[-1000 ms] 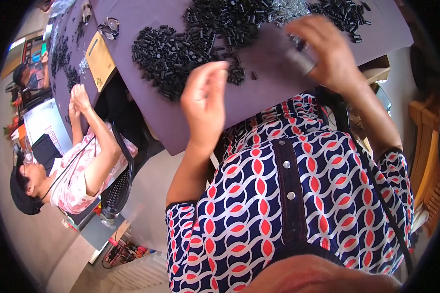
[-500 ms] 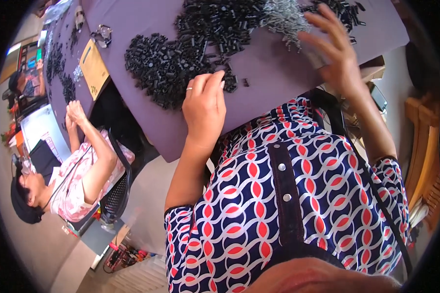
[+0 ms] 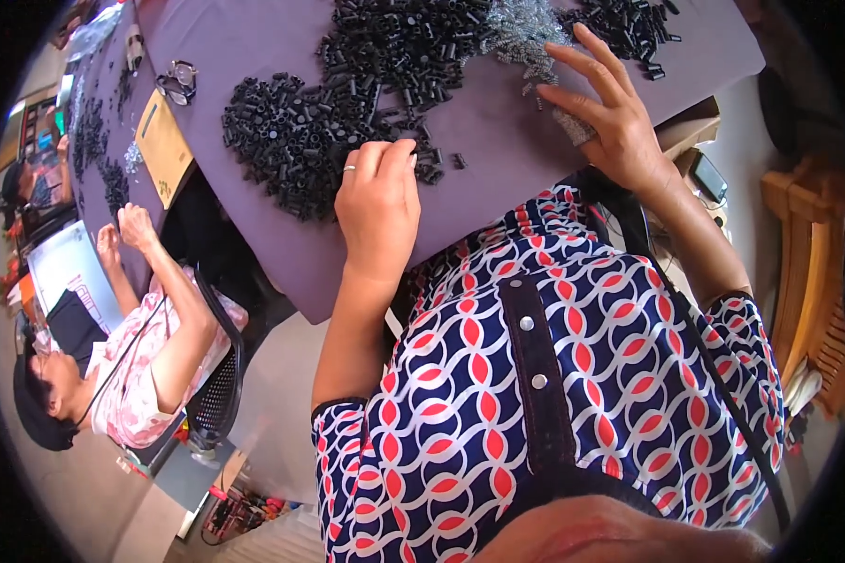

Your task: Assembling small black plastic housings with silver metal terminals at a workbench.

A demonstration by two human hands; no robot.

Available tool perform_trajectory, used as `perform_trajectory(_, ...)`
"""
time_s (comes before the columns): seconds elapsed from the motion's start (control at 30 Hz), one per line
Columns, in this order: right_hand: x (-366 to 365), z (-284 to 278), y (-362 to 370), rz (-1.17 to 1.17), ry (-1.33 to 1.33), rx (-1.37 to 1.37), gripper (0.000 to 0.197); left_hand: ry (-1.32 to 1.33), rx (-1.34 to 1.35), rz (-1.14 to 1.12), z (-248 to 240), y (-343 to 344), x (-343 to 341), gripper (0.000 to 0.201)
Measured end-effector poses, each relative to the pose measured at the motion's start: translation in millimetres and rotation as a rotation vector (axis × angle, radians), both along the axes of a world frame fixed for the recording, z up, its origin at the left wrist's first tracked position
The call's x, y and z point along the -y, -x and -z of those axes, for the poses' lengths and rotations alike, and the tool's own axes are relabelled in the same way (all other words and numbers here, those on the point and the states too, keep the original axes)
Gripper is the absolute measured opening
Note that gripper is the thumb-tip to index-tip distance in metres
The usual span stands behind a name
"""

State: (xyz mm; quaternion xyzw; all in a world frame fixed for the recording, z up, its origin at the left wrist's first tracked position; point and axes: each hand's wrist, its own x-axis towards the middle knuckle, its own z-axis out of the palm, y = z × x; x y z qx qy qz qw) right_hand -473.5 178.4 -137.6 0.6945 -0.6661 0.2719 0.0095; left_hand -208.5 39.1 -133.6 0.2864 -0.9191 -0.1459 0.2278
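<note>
My left hand (image 3: 377, 206), with a ring on one finger, rests at the near edge of a pile of small black cylindrical parts (image 3: 286, 141). Its fingers are bent and pressed together, so anything inside them is hidden. Fingers apart, my right hand (image 3: 615, 117) reaches over a heap of small silvery springs (image 3: 526, 33). Beside its thumb is a grey, mesh-like patch (image 3: 573, 127) that I cannot identify. A second heap of black cylindrical parts (image 3: 394, 56) lies between the first pile and the springs. One loose black part (image 3: 458, 160) sits right of my left hand.
More black parts (image 3: 629, 33) lie beyond my right hand on the purple-covered table (image 3: 498, 122). At left are a wristwatch (image 3: 178, 80) and a tan envelope (image 3: 162, 141). A co-worker (image 3: 131, 375) sits there. A wooden chair (image 3: 807, 281) stands at right.
My right hand has come down and left toward the springs, its fingers still spread. My left hand keeps its place beside the black pile. The whole view has shifted slightly.
</note>
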Motion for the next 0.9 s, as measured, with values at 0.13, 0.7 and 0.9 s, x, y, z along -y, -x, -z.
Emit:
perform_trajectory(0.13, 7, 0, -5, -0.010, -0.067, -0.029, 0.037, -0.025, 0.015, -0.032, -4, -5, 3, 0.012)
perform_trajectory(0.7, 18, -7, -10, 0.047, -0.066, -0.117, 0.021, -0.901, -0.442, -0.192, -18, -20, -22, 0.015)
perform_trajectory(0.9, 16, -23, -14, -0.114, -0.029, 0.061, 0.031, -1.252, -0.499, -0.128, -23, -11, -27, 0.028)
